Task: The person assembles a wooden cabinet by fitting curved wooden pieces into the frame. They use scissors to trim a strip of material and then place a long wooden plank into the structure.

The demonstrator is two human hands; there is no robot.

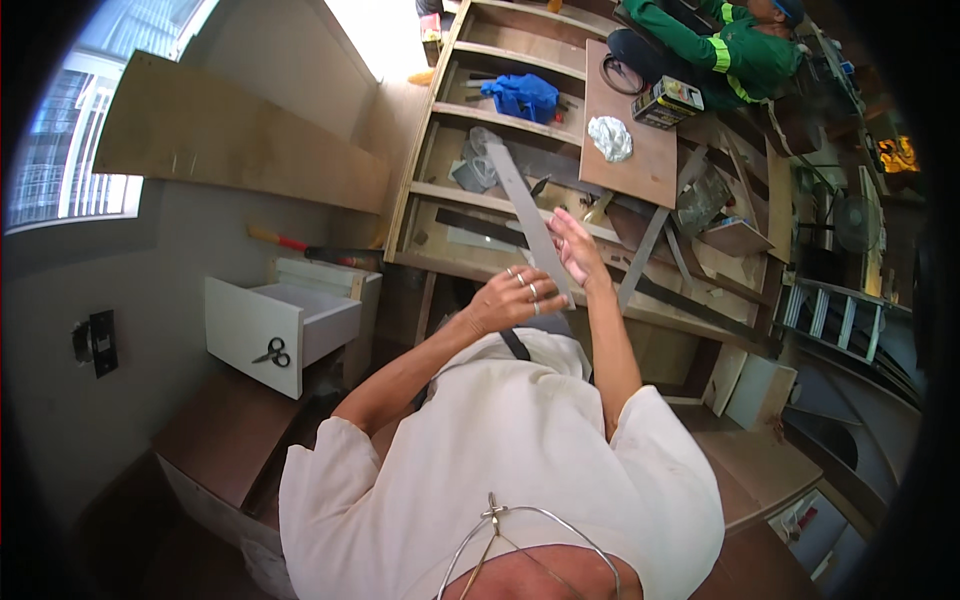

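A long, flat grey strip [527, 215] slants up and away in front of my chest. My left hand [517, 298], with rings on several fingers, is closed over the strip's near end. Beside the strip's right edge is my right hand [578, 250], its fingers stretched upward and the palm turned toward the strip. Whether the right hand touches the strip is hard to tell. Beyond both hands lies a wooden frame [430, 190] divided into compartments.
A brown board [640, 165] on the frame carries crumpled white material [611, 139] and a rectangular can [668, 102]. A blue bag [522, 97] sits in a compartment. Scissors [272, 352] are at an open white drawer [250, 330]. A person in green [690, 45] is at the far right.
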